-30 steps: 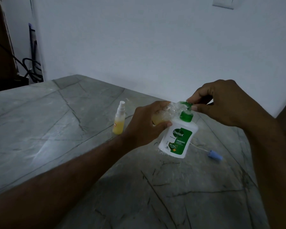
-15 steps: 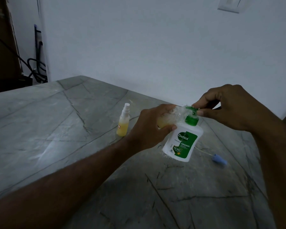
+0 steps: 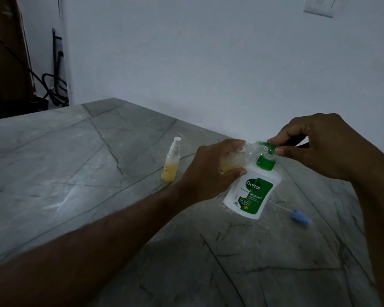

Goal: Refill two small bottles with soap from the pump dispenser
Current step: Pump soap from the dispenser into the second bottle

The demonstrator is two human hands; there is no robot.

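A white soap dispenser [image 3: 252, 194] with a green label and green pump head leans to the left on the marble table [image 3: 75, 173]. My right hand [image 3: 319, 149] pinches the green pump head [image 3: 267, 146] between thumb and fingers. My left hand [image 3: 211, 171] grips a small clear bottle [image 3: 242, 158] with yellow liquid, its mouth held against the pump spout. A second small bottle [image 3: 171, 163], capped with a white sprayer and partly filled with yellow liquid, stands upright on the table to the left.
A blue spray cap with a thin white tube [image 3: 299, 219] lies on the table right of the dispenser. A white wall rises just behind. Dark cables [image 3: 56, 87] hang at the far left corner.
Both hands, the dispenser and the clear bottle hold the same pose; they only sit slightly lower and to the right in the view as the camera shifts.
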